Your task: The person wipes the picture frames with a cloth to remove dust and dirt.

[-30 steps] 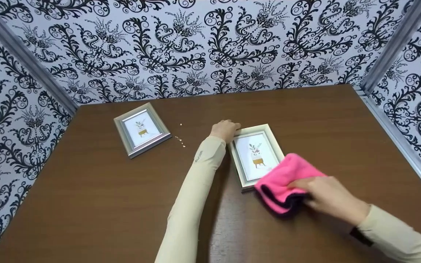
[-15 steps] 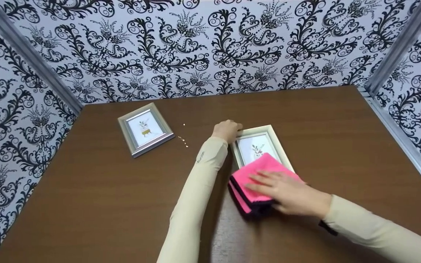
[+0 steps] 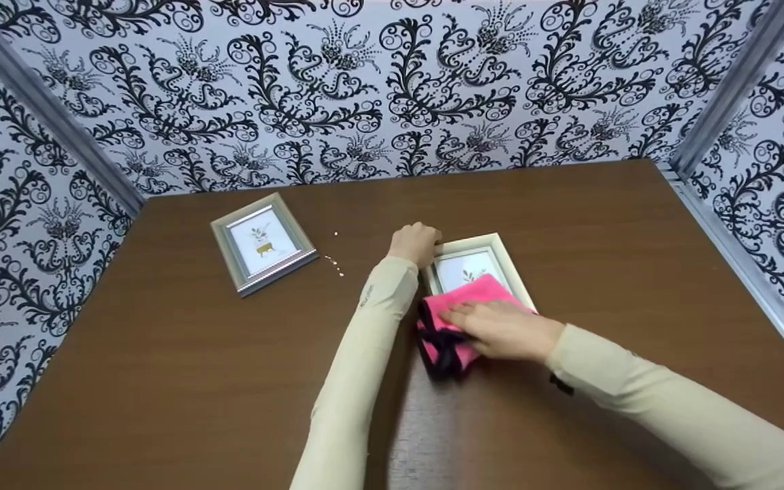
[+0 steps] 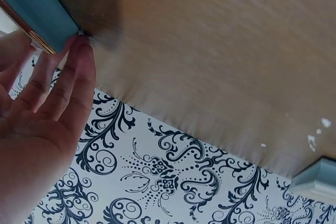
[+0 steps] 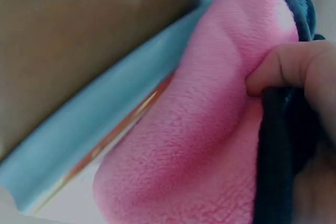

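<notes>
A picture frame [image 3: 514,272] with a cream border and a plant print lies flat on the table. At its far left corner my left hand [image 3: 415,245] grips the edge; in the left wrist view the fingers [image 4: 79,72] bend around the frame's side [image 4: 39,9]. Over the near half of the glass lies a folded pink cloth [image 3: 470,294] with black edging, hiding most of the print. My right hand [image 3: 504,329] holds this cloth against the frame. Close up in the right wrist view, the thumb [image 5: 283,69] digs into the plush cloth [image 5: 210,108].
A second picture frame [image 3: 264,243] lies at the table's back left. Several small white crumbs [image 3: 334,262] are scattered just right of it. Black-and-white patterned walls [image 3: 392,88] enclose the brown table [image 3: 194,381] at the back and sides.
The right hand has swept the cloth leftward from the frame's near right corner and slightly up across the glass. My left hand and both frames have stayed in place.
</notes>
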The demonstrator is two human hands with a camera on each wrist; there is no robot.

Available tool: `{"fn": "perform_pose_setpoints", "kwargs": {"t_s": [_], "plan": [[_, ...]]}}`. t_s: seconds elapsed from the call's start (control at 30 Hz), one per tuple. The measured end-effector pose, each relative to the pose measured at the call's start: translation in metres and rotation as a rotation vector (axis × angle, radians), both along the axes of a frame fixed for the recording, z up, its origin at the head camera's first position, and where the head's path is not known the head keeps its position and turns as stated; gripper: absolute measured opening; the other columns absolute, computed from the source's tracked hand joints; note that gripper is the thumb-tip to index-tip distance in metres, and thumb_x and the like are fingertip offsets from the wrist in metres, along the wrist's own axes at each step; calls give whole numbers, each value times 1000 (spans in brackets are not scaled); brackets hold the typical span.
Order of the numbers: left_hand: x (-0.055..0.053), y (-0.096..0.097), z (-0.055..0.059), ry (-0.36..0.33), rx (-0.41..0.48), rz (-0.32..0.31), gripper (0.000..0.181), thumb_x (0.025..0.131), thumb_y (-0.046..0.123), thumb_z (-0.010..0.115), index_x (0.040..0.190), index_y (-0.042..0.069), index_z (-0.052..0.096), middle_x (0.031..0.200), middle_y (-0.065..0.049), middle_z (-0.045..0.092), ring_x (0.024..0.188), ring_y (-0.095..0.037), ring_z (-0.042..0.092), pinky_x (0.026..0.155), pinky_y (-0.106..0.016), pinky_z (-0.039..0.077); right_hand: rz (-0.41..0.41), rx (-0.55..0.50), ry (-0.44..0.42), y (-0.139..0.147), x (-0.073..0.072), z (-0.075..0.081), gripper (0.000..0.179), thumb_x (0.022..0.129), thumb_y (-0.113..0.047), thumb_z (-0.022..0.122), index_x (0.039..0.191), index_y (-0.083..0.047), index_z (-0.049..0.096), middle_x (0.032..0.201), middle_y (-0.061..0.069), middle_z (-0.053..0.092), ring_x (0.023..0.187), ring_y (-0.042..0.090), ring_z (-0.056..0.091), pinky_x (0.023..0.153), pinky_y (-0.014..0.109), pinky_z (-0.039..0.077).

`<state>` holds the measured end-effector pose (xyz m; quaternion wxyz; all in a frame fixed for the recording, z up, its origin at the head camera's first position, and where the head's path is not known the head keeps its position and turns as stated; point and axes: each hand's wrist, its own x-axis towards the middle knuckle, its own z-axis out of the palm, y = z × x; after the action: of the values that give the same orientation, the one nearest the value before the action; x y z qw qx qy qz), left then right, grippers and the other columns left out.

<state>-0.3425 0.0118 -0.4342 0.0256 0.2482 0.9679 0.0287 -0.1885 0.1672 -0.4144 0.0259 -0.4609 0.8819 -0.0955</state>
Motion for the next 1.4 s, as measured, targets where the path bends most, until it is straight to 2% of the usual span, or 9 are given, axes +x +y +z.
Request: {"fn": "perform_pose_setpoints", "kwargs": {"t_s": [0.23, 0.4, 0.53, 0.67, 0.8, 1.0, 1.2, 1.3, 1.4], "plan": [[-4, -6, 1, -27, 87, 26, 10, 85, 17, 69, 88, 11, 76, 100, -13, 70, 94, -34, 65, 78, -46, 53, -80, 0, -50, -8, -36, -4, 49, 83, -5, 68, 129, 7, 54, 122, 27, 59, 111, 39, 58, 93, 48, 46], [-3, -2, 6, -33, 64, 41, 14, 87, 21, 69, 93, 12, 77, 105, -15, 68, 97, -35, 64, 79, -46, 54, -126, -3, -53, -10, -56, -7, 43, 84, -3, 67, 124, 1, 55, 114, 22, 61, 105, 37, 59, 87, 48, 49], [-3, 2, 9, -16, 32, 47, 17, 88, 23, 69, 96, 10, 76, 108, -16, 66, 99, -35, 64, 79, -46, 54, -127, -11, -69, -7, -61, -4, 48, 82, 0, 67, 128, 1, 53, 120, 23, 59, 112, 37, 57, 91, 49, 47], [-3, 2, 10, -16, 19, 50, 15, 87, 21, 69, 94, 9, 75, 108, -15, 66, 98, -35, 64, 78, -46, 54, -40, -47, -70, -1, -57, -1, 39, 80, 3, 67, 118, 1, 58, 108, 17, 64, 102, 32, 61, 88, 45, 49], [-2, 1, 9, -20, 15, 44, 12, 86, 17, 69, 92, 9, 76, 106, -16, 67, 97, -35, 64, 78, -46, 54, 70, -81, -99, 6, -42, 1, 24, 81, -5, 72, 103, -3, 62, 91, 5, 65, 85, 21, 63, 77, 39, 52], [-2, -1, 9, -1, 26, 27, 9, 85, 16, 69, 89, 13, 77, 102, -12, 69, 95, -32, 65, 76, -45, 55, 115, -43, -204, 16, -14, 10, 38, 82, -10, 72, 119, -4, 63, 104, 0, 66, 81, 10, 58, 73, 32, 52], [-3, 0, 6, -30, 29, 7, 11, 85, 13, 68, 91, 14, 77, 102, -11, 69, 94, -31, 65, 76, -45, 54, 148, -23, -88, 22, 1, 3, 50, 79, -12, 76, 126, -3, 61, 118, 7, 66, 101, 19, 64, 84, 38, 53], [-4, 0, 7, -33, 26, 3, 14, 84, 9, 67, 92, 14, 77, 102, -10, 69, 94, -31, 64, 76, -45, 54, 121, -32, -34, 20, 0, -3, 50, 81, -9, 75, 128, -3, 60, 123, 9, 64, 109, 24, 62, 90, 40, 51], [-4, -1, 8, -16, 28, 5, 12, 83, 10, 68, 89, 14, 77, 100, -11, 70, 93, -31, 65, 75, -46, 54, 86, -44, -39, 16, -5, -3, 46, 83, -12, 75, 126, -3, 62, 121, 7, 65, 108, 23, 63, 90, 40, 51]]}}
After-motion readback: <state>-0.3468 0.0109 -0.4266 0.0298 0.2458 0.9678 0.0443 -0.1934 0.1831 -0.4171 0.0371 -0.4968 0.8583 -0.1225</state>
